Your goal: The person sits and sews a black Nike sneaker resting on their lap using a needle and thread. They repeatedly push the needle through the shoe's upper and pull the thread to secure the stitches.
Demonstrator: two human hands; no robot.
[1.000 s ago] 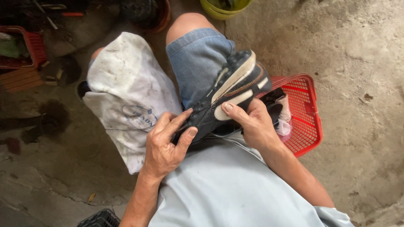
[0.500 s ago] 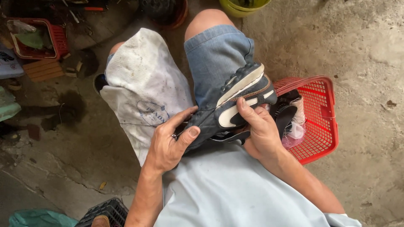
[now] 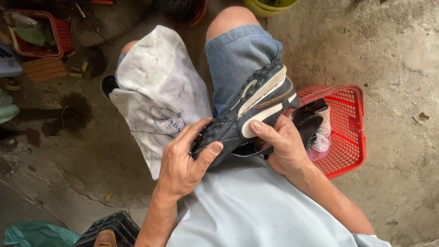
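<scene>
A black sports shoe [image 3: 256, 103] with a studded sole and white side stripes lies on its side across my right thigh. My left hand [image 3: 185, 160] grips its toe end, thumb pressed on the sole, and pinches a thin needle with a thread that trails left over the cloth. My right hand [image 3: 281, 144] holds the shoe's middle from the right, thumb on the white stripe. A dirty white cloth [image 3: 157, 91] covers my left thigh. I sit in blue denim shorts [image 3: 238, 55] and a light blue shirt.
A red plastic basket [image 3: 347, 132] with shoes and rags stands on the concrete floor to my right. Another red basket [image 3: 41, 32] and a wooden block are at the far left. A black crate [image 3: 109, 226] sits at the bottom left, a yellow-green bucket [image 3: 270, 5] at the top.
The view has shifted, so my lap sits further right in frame. The shoe has turned a little in my hands; my left thumb now presses on the toe.
</scene>
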